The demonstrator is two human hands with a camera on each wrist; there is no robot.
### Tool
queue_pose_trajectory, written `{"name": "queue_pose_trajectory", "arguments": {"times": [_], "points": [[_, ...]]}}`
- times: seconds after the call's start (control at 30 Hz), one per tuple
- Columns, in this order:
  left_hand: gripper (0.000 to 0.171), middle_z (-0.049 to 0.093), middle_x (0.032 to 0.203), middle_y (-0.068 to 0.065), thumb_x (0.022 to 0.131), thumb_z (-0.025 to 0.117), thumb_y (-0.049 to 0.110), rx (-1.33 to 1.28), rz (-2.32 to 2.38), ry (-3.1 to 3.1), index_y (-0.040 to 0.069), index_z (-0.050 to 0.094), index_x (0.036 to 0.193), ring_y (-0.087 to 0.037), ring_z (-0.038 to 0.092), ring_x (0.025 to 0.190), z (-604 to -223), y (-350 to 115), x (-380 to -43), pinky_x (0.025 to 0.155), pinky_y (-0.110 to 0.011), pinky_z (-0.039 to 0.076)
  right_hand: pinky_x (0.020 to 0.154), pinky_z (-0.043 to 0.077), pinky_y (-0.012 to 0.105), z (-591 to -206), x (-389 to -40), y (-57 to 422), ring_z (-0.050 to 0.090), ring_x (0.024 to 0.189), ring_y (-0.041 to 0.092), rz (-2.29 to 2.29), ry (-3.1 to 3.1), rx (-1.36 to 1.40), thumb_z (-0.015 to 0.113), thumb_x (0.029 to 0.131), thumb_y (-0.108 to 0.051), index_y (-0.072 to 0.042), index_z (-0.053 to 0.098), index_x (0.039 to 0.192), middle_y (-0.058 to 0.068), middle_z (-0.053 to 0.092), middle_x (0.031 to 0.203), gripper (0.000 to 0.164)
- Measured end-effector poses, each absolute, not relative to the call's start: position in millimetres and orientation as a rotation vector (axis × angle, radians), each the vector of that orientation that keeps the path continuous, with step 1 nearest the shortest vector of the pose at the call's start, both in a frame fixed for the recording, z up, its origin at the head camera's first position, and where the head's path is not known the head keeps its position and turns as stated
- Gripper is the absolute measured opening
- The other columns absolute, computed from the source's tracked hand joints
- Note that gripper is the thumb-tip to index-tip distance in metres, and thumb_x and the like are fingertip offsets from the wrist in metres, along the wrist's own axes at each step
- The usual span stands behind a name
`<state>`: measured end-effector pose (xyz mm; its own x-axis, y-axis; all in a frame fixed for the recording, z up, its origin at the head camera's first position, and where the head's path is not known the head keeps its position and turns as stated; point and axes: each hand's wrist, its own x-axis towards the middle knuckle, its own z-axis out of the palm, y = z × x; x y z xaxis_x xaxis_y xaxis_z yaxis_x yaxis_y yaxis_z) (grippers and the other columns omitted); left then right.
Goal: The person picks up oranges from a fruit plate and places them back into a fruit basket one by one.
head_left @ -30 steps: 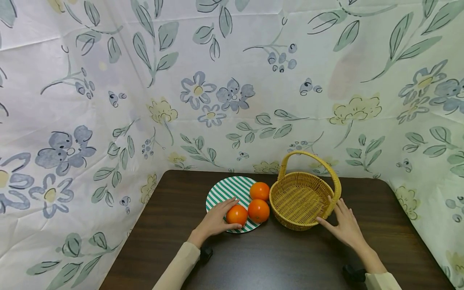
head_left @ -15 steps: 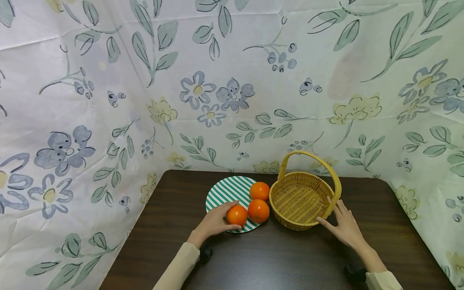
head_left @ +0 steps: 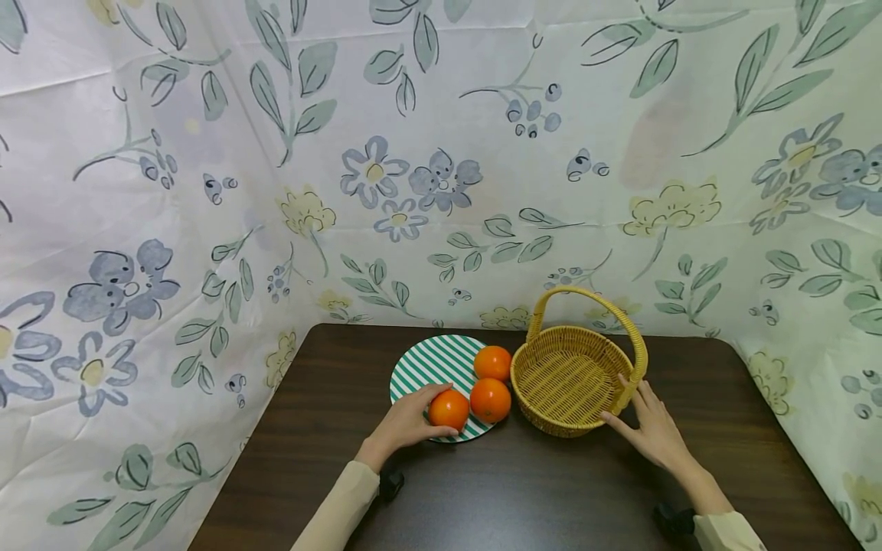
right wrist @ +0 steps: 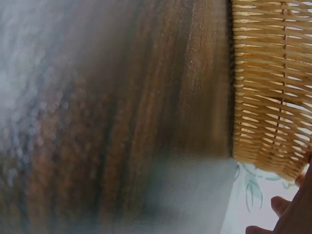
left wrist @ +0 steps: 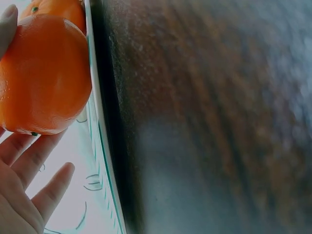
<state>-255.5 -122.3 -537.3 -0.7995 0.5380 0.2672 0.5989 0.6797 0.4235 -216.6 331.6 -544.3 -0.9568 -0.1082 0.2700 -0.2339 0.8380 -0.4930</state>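
My left hand (head_left: 406, 419) holds the nearest orange (head_left: 449, 410), which rests on a round green-and-white striped plate (head_left: 423, 369). In the left wrist view, my thumb lies on one side of this glossy orange (left wrist: 46, 73) and my fingers (left wrist: 36, 156) are on the other. Two more oranges sit close by on the plate's right side, a middle one (head_left: 491, 400) and a far one (head_left: 492, 363). On the right, my right hand (head_left: 658, 432) grips the side of a yellow wicker basket (head_left: 565, 375) near the foot of its handle. No fruit lies inside the basket.
A dark brown wooden table (head_left: 510, 490) carries everything. Floral cloth (head_left: 441, 153) hangs behind it and along both sides. The basket's tall arched handle (head_left: 599, 295) rises over its opening. The basket stands right beside the plate and the two right-hand oranges.
The left fingertips have come slightly nearer to me along the orange. The right hand, basket, plate and other oranges keep their places.
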Motion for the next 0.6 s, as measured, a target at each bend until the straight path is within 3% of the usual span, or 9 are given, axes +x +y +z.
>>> {"name": "queue_pose_trajectory", "arguments": {"times": [0.6], "points": [[0.080, 0.057, 0.124, 0.006, 0.070, 0.068, 0.062, -0.938, -0.799, -2.725, 0.016, 0.050, 0.133, -0.012, 0.057, 0.105, -536.9, -117.9, -254.7, 0.088, -0.034, 0.050, 0.093, 0.017, 0.074, -542.3, -217.6, 333.1, 0.007, 0.137, 0.047, 0.759, -2.804, 0.271, 0.061, 0.086, -0.044, -0.009, 0.023, 0.148, 0.020, 0.012, 0.152, 0.080]]}}
